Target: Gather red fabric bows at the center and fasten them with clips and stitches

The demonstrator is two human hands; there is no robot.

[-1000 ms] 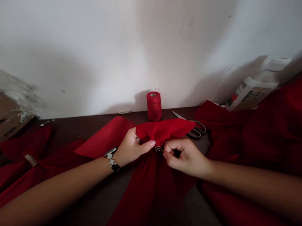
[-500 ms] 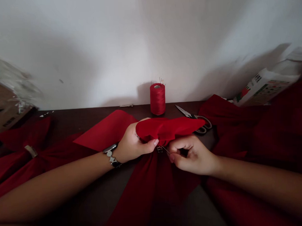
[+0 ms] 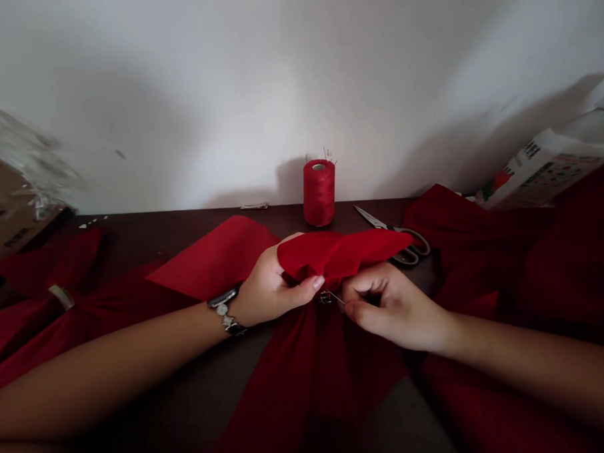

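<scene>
A red fabric bow lies across the dark table in front of me. My left hand, with a bracelet at the wrist, is closed on the bunched centre of the bow. My right hand pinches a thin needle whose tip meets a small metal buckle at the bow's knot. Red tails of the bow hang down toward me between my arms.
A red thread spool with pins stuck in its top stands against the white wall. Scissors lie right of it, partly under fabric. Another red bow with a buckle lies at left; heaped red cloth and a printed bag at right.
The view has drifted, so the spool and scissors sit slightly higher and to the right. My hands keep their grips; the right hand has shifted a little at the buckle.
</scene>
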